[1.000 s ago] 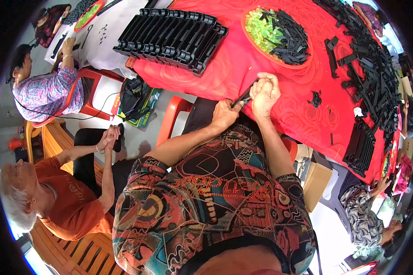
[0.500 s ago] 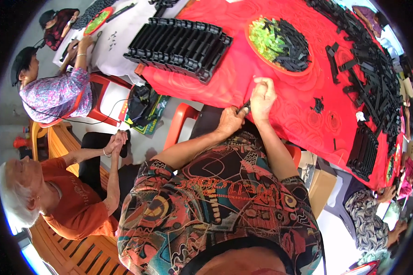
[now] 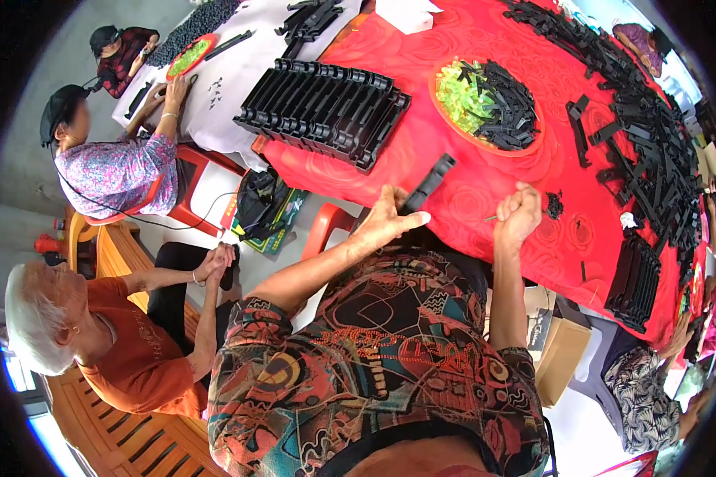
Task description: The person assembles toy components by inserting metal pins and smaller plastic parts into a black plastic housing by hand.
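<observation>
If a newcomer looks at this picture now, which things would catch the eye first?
Probably the bright red tablecloth, and on it the orange tray of yellow-green pieces and black strips, upper middle. Left of it lies a ribbed black block. Nearer, by the tablecloth's edge, the left hand holds one dark bar.

On the table (image 3: 473, 179), a row of bars (image 3: 322, 111) at the left edge, right of it a plate (image 3: 456, 130) of pieces (image 3: 505, 107), loose parts (image 3: 651, 155) along the right edge, a second row (image 3: 634, 280) towards the near right corner; by the near edge, a strip (image 3: 430, 184) in the left hand (image 3: 383, 220), right of it the right hand (image 3: 519, 216)
</observation>
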`<state>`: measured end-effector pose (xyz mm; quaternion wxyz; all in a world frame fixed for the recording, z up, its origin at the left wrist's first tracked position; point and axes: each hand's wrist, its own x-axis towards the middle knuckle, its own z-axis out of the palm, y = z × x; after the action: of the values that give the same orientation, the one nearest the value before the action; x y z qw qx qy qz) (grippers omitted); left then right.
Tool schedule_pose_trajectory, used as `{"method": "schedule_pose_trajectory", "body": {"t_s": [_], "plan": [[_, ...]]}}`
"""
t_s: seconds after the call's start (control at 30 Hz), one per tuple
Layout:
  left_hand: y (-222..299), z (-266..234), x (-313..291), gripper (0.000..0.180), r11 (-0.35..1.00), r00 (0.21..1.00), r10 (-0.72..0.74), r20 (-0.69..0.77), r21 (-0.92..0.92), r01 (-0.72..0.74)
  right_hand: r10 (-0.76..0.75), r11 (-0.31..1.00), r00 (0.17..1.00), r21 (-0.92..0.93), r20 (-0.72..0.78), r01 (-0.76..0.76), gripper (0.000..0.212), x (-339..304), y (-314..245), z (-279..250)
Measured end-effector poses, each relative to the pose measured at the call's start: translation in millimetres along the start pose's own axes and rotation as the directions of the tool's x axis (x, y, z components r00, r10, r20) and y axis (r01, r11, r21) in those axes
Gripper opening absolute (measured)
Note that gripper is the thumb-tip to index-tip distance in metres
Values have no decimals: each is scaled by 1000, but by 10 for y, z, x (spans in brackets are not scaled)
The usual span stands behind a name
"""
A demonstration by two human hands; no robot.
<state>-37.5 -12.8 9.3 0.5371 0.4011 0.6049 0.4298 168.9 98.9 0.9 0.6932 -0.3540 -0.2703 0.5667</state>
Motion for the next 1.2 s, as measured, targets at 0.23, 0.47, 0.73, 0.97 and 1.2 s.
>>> {"method": "schedule_pose_trajectory", "body": {"t_s": [0.23, 0.47, 0.73, 0.97, 1.2], "plan": [[438, -191, 136, 36, 593, 734, 647, -208, 742, -313, 78, 996, 997, -30, -18, -79, 5, 39, 247, -173], [582, -369, 747, 37, 309, 655, 730, -195, 949, -62, 136, 990, 991, 27, -19, -135, 3, 61, 297, -265], [557, -467, 1050, 44, 171, 674, 710, -206, 978, 119, 144, 989, 989, 22, -18, -144, 3, 37, 274, -234], [546, -406, 1120, 39, 38, 652, 745, -139, 985, 166, 106, 993, 994, 48, -15, -105, 3, 21, 287, -253], [630, -119, 832, 27, 25, 407, 912, 46, 986, -167, 108, 992, 989, -82, 102, -100, 8, -46, 426, -258]]}}
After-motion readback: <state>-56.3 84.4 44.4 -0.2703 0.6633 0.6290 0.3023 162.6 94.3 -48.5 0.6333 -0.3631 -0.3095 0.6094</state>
